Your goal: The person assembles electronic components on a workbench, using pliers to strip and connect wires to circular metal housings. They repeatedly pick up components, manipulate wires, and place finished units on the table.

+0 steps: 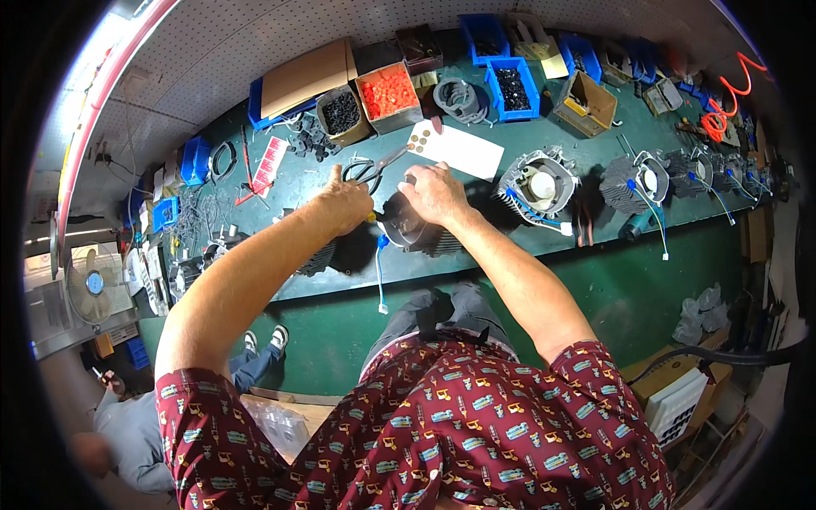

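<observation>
A finned metal motor housing stands at the bench's front edge before me, a blue lead with a white plug hanging from it. Bent over its far side, the fingers of my right hand grip it. My left hand is closed at the housing's left side. A small yellow piece shows beneath that hand; what its fingers hold is hidden. Just beyond my left hand lie scissors with dark handles. Several round brass-coloured pieces rest on a white sheet past my right hand.
More finned housings with blue leads line the bench to the right. Along the back stand a box of orange-red parts, a box of black parts and blue bins. Another person is at lower left, near a fan.
</observation>
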`<action>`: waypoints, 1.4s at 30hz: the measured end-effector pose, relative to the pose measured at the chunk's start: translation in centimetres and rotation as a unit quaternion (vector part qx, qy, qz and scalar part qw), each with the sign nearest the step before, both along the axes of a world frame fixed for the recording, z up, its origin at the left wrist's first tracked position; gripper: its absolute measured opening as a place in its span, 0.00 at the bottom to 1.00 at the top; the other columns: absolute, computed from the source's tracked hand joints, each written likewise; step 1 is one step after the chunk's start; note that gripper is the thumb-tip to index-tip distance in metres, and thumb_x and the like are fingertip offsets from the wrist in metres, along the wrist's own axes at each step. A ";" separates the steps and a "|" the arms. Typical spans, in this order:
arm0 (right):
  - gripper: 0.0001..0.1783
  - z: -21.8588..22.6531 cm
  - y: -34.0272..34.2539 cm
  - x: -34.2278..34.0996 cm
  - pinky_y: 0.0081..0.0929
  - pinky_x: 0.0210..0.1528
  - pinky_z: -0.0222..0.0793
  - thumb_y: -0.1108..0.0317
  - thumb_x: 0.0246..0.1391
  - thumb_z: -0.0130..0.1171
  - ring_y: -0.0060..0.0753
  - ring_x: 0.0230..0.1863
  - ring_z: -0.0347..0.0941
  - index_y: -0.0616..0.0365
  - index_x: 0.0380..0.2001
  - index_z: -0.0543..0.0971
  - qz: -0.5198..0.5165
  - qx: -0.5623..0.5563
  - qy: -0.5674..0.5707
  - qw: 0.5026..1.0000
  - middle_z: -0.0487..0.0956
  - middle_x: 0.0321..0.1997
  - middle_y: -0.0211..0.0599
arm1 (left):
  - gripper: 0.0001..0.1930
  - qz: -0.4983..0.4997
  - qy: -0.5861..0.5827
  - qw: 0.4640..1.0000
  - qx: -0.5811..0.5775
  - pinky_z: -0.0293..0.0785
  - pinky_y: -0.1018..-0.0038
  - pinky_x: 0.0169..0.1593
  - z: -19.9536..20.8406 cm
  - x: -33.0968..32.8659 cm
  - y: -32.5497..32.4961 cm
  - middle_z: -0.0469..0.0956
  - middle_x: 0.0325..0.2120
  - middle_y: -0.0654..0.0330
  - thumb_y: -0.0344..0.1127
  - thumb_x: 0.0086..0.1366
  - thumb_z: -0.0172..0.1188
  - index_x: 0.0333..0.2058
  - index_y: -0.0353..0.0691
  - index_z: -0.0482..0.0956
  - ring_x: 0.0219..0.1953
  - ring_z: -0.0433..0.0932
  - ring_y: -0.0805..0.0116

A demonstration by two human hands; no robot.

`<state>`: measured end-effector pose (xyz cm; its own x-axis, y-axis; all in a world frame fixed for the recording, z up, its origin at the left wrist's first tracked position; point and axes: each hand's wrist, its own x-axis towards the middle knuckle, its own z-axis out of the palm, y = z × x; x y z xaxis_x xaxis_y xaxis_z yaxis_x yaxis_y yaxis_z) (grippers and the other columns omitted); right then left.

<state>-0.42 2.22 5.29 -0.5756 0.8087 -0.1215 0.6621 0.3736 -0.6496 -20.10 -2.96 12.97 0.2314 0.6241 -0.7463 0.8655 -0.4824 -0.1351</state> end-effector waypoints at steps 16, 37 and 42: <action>0.20 0.4 1.0 0.6 0.53 0.56 0.75 0.51 0.63 0.61 0.59 0.56 0.75 0.57 0.46 0.82 -0.009 -0.010 -0.003 1.000 0.84 0.46 0.51 | 0.09 -0.097 0.012 0.995 0.021 0.73 0.54 0.56 1.4 0.8 1.8 0.83 0.47 0.58 0.36 0.65 0.63 0.42 0.43 0.87 0.56 0.79 0.57; 0.20 0.7 1.0 0.4 0.53 0.54 0.76 0.52 0.62 0.61 0.57 0.55 0.76 0.57 0.46 0.82 -0.004 -0.006 -0.007 1.000 0.85 0.47 0.48 | 0.11 -0.122 0.028 0.992 0.019 0.66 0.46 0.62 1.6 1.3 2.3 0.80 0.49 0.57 0.36 0.61 0.67 0.43 0.45 0.88 0.57 0.77 0.56; 0.19 0.7 0.9 0.4 0.53 0.55 0.76 0.52 0.62 0.61 0.56 0.55 0.76 0.55 0.46 0.83 -0.003 -0.010 -0.012 1.000 0.85 0.47 0.48 | 0.11 -0.124 0.016 0.991 0.051 0.72 0.55 0.56 1.0 1.3 1.6 0.81 0.47 0.58 0.37 0.62 0.66 0.42 0.45 0.88 0.55 0.78 0.58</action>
